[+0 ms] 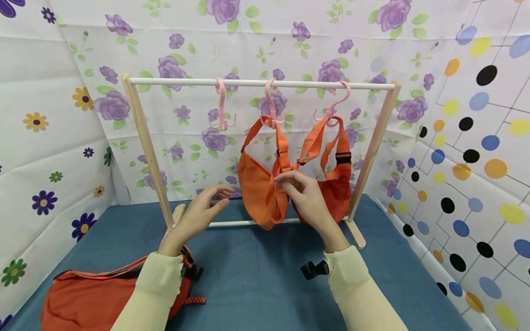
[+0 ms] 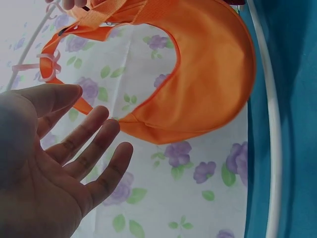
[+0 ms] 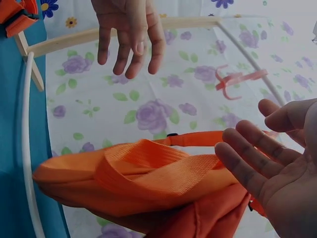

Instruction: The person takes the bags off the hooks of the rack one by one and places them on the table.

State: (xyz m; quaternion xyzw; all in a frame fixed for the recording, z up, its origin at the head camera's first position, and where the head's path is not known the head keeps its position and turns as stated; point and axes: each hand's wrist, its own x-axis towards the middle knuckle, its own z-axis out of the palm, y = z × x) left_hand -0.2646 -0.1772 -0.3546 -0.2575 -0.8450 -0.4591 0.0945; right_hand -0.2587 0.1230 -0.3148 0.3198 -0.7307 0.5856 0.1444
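- At head-view centre, the orange bag (image 1: pixel 254 184) hung; the red bag (image 1: pixel 336 198) likewise, toward four o'clock.
- One seemingly remained: the third bag (image 1: pixel 91 294), lying at eight; the bare hook (image 1: pixel 222 105) hung at eleven.
- Orange's long axis ran roughly eleven to five, strap toward twelve.
- Left hand (image 1: pixel 202 211) and right hand (image 1: pixel 305 195) gripped nothing.

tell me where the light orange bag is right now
In the head view, the light orange bag hangs near the centre from the middle pink hook on the white rail, just left of the hanging red bag.
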